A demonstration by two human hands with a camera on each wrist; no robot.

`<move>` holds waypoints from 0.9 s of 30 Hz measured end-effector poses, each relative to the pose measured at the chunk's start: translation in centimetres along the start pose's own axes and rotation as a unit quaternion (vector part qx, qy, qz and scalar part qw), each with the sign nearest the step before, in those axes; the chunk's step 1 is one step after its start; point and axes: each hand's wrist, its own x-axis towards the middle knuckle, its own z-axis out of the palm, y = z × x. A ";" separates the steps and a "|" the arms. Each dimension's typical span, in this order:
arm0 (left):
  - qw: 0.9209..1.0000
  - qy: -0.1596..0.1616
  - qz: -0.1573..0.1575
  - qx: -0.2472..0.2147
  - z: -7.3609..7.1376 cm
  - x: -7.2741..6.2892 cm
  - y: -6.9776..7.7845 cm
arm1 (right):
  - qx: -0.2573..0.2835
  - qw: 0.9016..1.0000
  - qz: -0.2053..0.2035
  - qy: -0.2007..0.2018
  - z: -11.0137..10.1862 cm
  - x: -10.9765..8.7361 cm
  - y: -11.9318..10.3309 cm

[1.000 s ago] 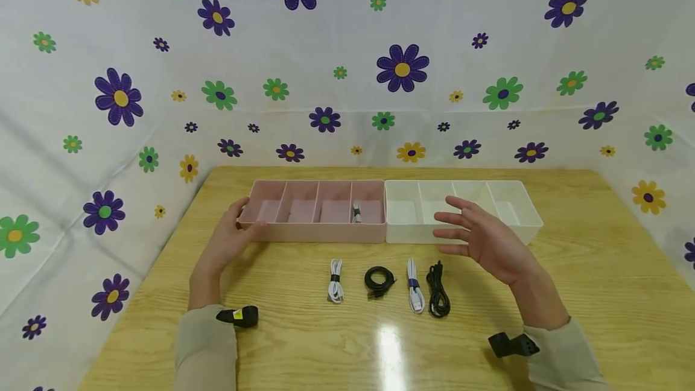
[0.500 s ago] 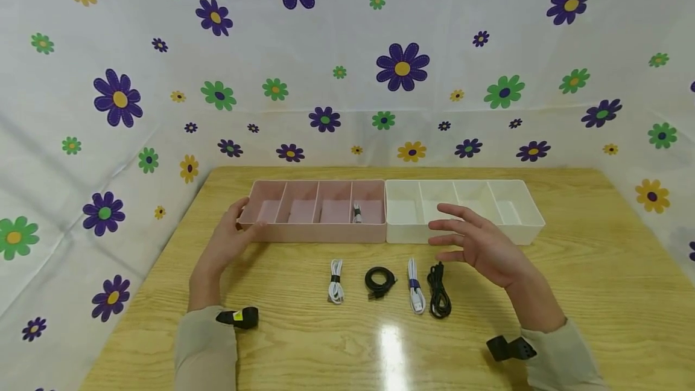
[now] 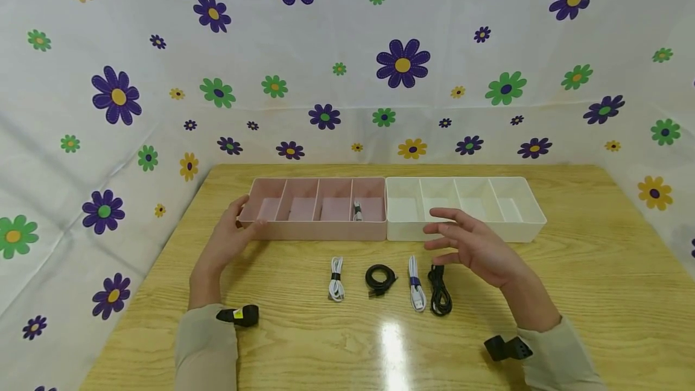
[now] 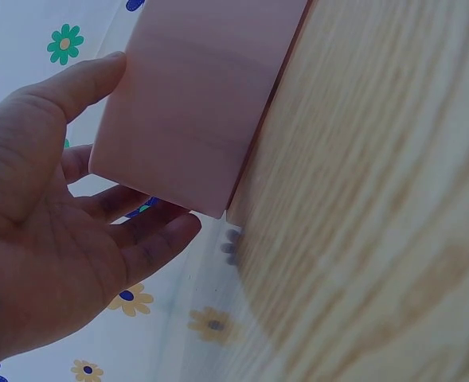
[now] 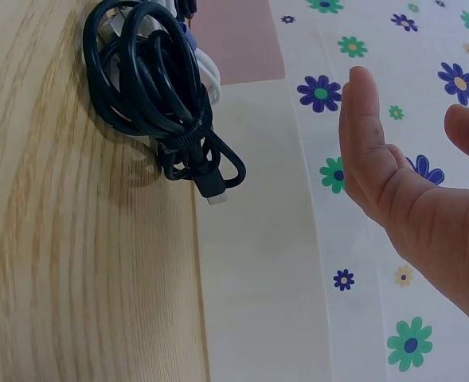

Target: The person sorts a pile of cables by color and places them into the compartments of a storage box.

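Observation:
My left hand [image 3: 221, 245] grips the left end of a pink divided box [image 3: 320, 232], thumb at the front rim and fingers around the end wall. In the left wrist view, the thumb and fingers [image 4: 164, 245] meet the box's corner. My right hand [image 3: 480, 253] hovers with spread, relaxed fingers before a white divided box [image 3: 510, 233], holding nothing. Below its fingertips lies a coiled black cable [image 3: 440, 295], its plug toward the box. Beside that are a white cable with a blue tie [image 3: 415, 285], a round black coil [image 3: 374, 285] and a white cable with a black tie [image 3: 336, 282].
A small white cable bundle [image 3: 357, 211] stands in the pink box's rightmost compartment. Both boxes sit end to end across the wooden table [image 3: 304, 343]. A flowered cloth [image 3: 347, 29] hangs behind and at the sides.
My right hand has drifted slightly left and down toward the black cable, its fingers bending a little more. My left hand stays on the pink box. The cables and boxes have not moved.

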 end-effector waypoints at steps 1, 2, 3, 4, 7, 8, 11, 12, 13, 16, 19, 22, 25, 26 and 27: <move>1.000 0.001 -0.001 0.000 0.0 0.0 0.0 | -0.006 1.000 0.002 0.001 0.1 0.0 0.0; 1.000 0.001 -0.001 0.001 0.0 0.0 0.0 | -0.011 1.000 0.005 0.003 0.1 0.0 0.0; 1.000 0.002 -0.001 0.001 0.0 0.0 0.0 | -0.017 1.000 0.007 0.003 0.2 0.1 0.0; 1.000 0.002 -0.001 0.001 0.0 0.0 0.0 | -0.022 1.000 0.010 0.003 0.3 0.1 0.1; 1.000 0.002 0.000 0.002 0.0 0.0 -0.1 | -0.034 0.999 0.017 0.000 0.4 0.1 0.1; 1.000 0.002 0.001 0.002 0.0 0.0 -0.1 | -0.039 0.999 0.020 -0.001 0.5 0.1 0.2; 1.000 0.001 0.004 0.001 0.1 0.0 -0.2 | -0.051 0.998 0.030 0.000 0.7 0.2 0.4; 1.000 0.001 0.005 0.000 0.1 0.0 -0.2 | -0.054 0.998 0.032 0.000 0.8 0.3 0.6; 1.000 0.001 0.005 -0.001 0.1 0.0 -0.2 | -0.057 0.998 0.036 0.001 0.8 0.4 0.7; 1.000 0.003 0.005 -0.002 0.1 0.0 -0.2 | -0.067 0.997 0.041 0.001 1.1 0.5 0.9; 1.000 0.005 0.005 -0.001 0.1 0.0 -0.2 | -0.084 0.996 0.039 -0.003 1.3 0.7 0.9; 1.000 0.006 0.008 0.000 0.0 0.0 -0.2 | -0.103 0.994 0.037 -0.004 1.5 0.8 1.0; 1.000 0.005 0.011 0.000 0.0 0.0 -0.1 | -0.116 0.993 0.037 0.000 1.7 0.8 1.2; 1.000 0.005 0.011 0.000 0.0 0.0 -0.1 | -0.121 0.992 0.039 0.003 1.7 0.9 1.2; 1.000 0.004 0.012 0.000 0.0 0.0 -0.1 | -0.125 0.991 0.039 0.005 1.8 0.9 1.3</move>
